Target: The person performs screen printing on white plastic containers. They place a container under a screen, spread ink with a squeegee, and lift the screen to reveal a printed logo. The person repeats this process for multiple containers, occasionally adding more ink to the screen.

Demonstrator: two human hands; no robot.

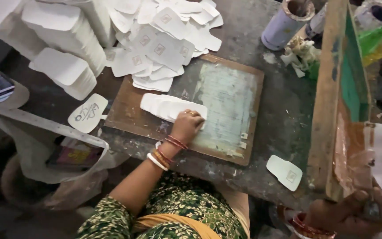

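Note:
My left hand [186,126] rests on a small fanned stack of white paper tags [164,106] lying on a flat wooden board [129,113] with a pale green, ink-stained middle. My right hand [350,214] grips the lower edge of a raised wooden screen frame [332,97], tilted up on its side at the right. One printed white tag [284,171] lies alone on the dark table [284,115] near the frame.
A heap of printed tags [164,40] spreads behind the board, with tall stacks of blank tags [67,48] at the back left. A lavender cup [284,24], crumpled paper and a green bottle [376,37] stand at the back right. A plastic bag [45,146] hangs at the left.

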